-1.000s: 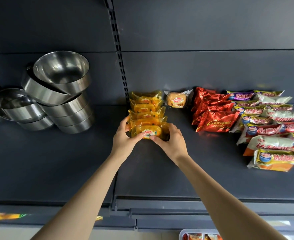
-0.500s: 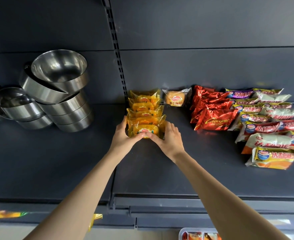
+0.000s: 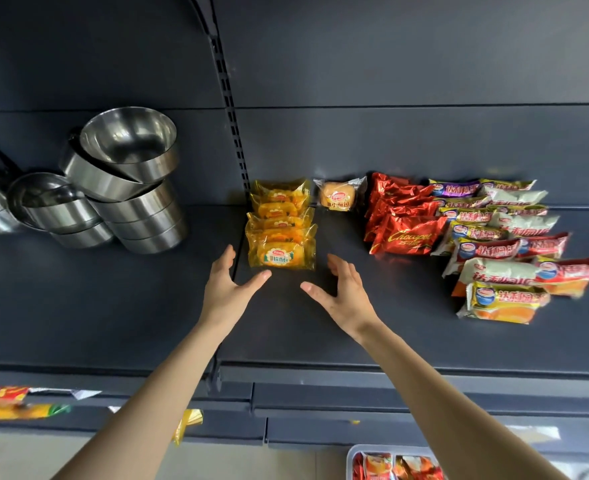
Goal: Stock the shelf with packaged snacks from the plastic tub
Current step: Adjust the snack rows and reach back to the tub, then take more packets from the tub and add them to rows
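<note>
Left hand (image 3: 225,289) and right hand (image 3: 343,292) are apart, fingers spread, holding nothing, just beside the front yellow packet (image 3: 281,257). The packet lies on the shelf (image 3: 113,299), heading its row. The plastic tub (image 3: 351,457) is at the bottom edge.

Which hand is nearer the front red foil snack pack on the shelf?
Right. The right hand hovers open, left of and in front of the front red foil snack pack; the left hand is farther left, across the front yellow snack pack.
</note>
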